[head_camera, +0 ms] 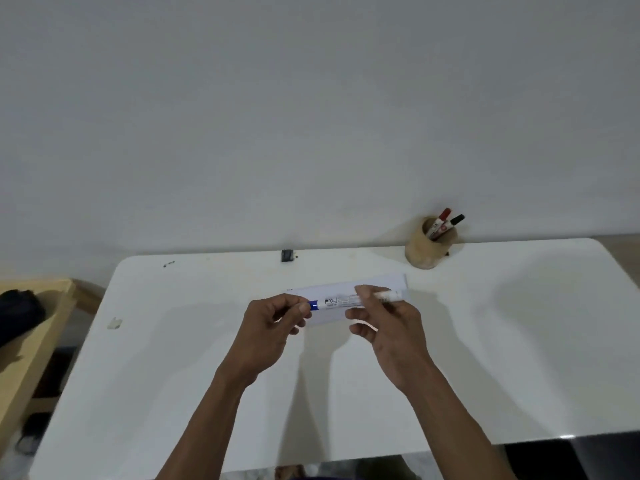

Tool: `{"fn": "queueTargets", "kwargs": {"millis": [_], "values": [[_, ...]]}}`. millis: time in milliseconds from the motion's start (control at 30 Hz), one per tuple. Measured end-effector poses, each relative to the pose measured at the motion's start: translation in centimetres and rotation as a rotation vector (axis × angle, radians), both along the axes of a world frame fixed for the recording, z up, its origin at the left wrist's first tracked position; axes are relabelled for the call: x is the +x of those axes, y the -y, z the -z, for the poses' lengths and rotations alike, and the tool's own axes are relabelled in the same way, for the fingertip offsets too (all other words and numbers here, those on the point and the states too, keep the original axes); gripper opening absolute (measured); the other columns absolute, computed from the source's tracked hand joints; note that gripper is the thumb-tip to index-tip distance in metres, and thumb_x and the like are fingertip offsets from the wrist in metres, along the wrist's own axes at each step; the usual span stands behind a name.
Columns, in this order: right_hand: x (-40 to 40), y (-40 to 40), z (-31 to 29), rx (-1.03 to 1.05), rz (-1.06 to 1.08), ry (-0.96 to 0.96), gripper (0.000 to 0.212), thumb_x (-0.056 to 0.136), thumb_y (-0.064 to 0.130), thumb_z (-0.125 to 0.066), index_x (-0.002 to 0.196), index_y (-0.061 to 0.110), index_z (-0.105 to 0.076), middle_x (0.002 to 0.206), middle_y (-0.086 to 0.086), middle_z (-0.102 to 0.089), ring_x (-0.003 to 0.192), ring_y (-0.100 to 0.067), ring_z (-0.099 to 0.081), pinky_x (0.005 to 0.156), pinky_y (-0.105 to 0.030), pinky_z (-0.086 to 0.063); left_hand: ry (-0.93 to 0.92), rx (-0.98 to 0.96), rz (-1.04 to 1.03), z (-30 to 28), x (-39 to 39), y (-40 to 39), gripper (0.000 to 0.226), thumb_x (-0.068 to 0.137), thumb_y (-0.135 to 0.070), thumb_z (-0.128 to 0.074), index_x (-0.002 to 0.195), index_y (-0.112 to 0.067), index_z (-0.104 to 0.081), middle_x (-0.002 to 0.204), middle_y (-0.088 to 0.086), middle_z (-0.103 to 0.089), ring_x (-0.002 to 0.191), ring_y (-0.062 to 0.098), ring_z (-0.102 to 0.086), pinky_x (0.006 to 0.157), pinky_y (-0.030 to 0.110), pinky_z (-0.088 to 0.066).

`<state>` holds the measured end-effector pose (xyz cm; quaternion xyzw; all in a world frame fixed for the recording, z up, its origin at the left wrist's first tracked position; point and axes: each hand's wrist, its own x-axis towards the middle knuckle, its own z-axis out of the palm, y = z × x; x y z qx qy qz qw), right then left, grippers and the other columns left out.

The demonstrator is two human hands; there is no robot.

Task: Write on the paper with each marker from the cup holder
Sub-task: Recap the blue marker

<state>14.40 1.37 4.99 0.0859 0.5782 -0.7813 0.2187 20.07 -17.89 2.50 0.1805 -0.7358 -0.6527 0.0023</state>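
Note:
A white marker with a blue cap (341,301) is held level above the white paper (346,289) in the middle of the table. My left hand (273,323) pinches its blue cap end. My right hand (384,323) grips the white barrel near the other end. The paper lies under the marker and is partly hidden by both hands. A tan cup holder (427,249) stands at the back right of the table, with a red-capped marker (440,220) and a black-capped marker (453,223) leaning in it.
The white table (207,375) has rounded corners and meets a white wall at the back. A small dark object (286,255) sits at the back edge. A small pale scrap (114,323) lies left. A wooden piece of furniture (38,337) with a dark item stands beside the table's left side.

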Motion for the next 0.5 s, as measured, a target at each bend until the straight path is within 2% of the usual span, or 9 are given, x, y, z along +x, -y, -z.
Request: {"fn": "queueTargets", "kwargs": {"millis": [67, 133, 200, 267, 333, 433, 500], "values": [[-2.1, -2.9, -0.4, 0.084, 0.003, -0.064, 0.006, 0.088, 0.015, -0.075, 0.084, 0.011, -0.076, 0.080, -0.008, -0.075, 0.075, -0.021, -0.072, 0.062, -0.031, -0.056, -0.006, -0.053, 0.052, -0.8, -2.2, -1.4, 0.016, 0.095, -0.014, -0.063, 0.084, -0.012, -0.075, 0.084, 0.001, -0.073, 0.070, 0.010, -0.061, 0.071, 0.028, -0.055], [-4.4, -6.3, -0.9, 0.308, -0.119, -0.239, 0.008, 0.083, 0.012, -0.081, 0.077, 0.012, -0.077, 0.076, -0.009, -0.076, 0.072, -0.019, -0.070, 0.062, -0.030, -0.056, -0.015, -0.093, 0.104, -1.7, -4.7, -3.1, 0.014, 0.095, -0.015, -0.063, 0.087, -0.015, -0.075, 0.084, 0.003, -0.073, 0.071, 0.010, -0.061, 0.072, 0.027, -0.055], [-6.6, -9.2, -1.4, 0.481, -0.251, -0.371, 0.009, 0.078, 0.014, -0.087, 0.081, 0.015, -0.078, 0.076, -0.005, -0.078, 0.069, -0.015, -0.070, 0.062, -0.026, -0.054, -0.037, -0.134, 0.153, -2.7, -7.5, -5.3, 0.015, 0.095, -0.017, -0.062, 0.087, -0.018, -0.075, 0.085, 0.004, -0.072, 0.071, 0.009, -0.062, 0.072, 0.028, -0.055], [-8.6, -11.3, -1.5, 0.586, -0.326, -0.446, 0.016, 0.077, 0.015, -0.088, 0.089, 0.019, -0.078, 0.075, 0.000, -0.078, 0.062, -0.006, -0.068, 0.055, -0.024, -0.051, -0.062, -0.172, 0.196, -3.7, -10.5, -7.6, 0.016, 0.096, -0.018, -0.062, 0.086, -0.019, -0.074, 0.083, -0.002, -0.072, 0.071, 0.008, -0.062, 0.072, 0.029, -0.054], [-10.4, -12.6, -1.4, 0.653, -0.365, -0.509, 0.023, 0.078, 0.015, -0.086, 0.098, 0.023, -0.076, 0.077, 0.005, -0.076, 0.058, -0.001, -0.064, 0.053, -0.032, -0.056, -0.090, -0.215, 0.226, -4.4, -13.3, -10.0, 0.016, 0.095, -0.018, -0.062, 0.084, -0.018, -0.074, 0.080, -0.007, -0.072, 0.070, 0.008, -0.062, 0.071, 0.030, -0.055], [-12.6, -14.0, -0.9, 0.711, -0.430, -0.530, 0.044, 0.085, 0.014, -0.078, 0.118, 0.038, -0.064, 0.091, 0.011, -0.070, 0.067, -0.011, -0.067, 0.063, -0.043, -0.062, -0.134, -0.302, 0.245, -4.6, -16.9, -13.2, 0.012, 0.093, -0.022, -0.066, 0.084, -0.019, -0.075, 0.083, -0.008, -0.074, 0.072, 0.006, -0.062, 0.070, 0.031, -0.054], [-14.0, -15.0, -0.7, 0.723, -0.413, -0.559, 0.067, 0.089, 0.011, -0.072, 0.135, 0.053, -0.046, 0.094, 0.013, -0.067, 0.072, -0.013, -0.068, 0.064, -0.037, -0.063, -0.142, -0.329, 0.184, -3.9, -18.6, -14.5, 0.010, 0.091, -0.029, -0.069, 0.095, -0.022, -0.074, 0.090, -0.010, -0.074, 0.081, 0.001, -0.064, 0.069, 0.022, -0.052]]}}
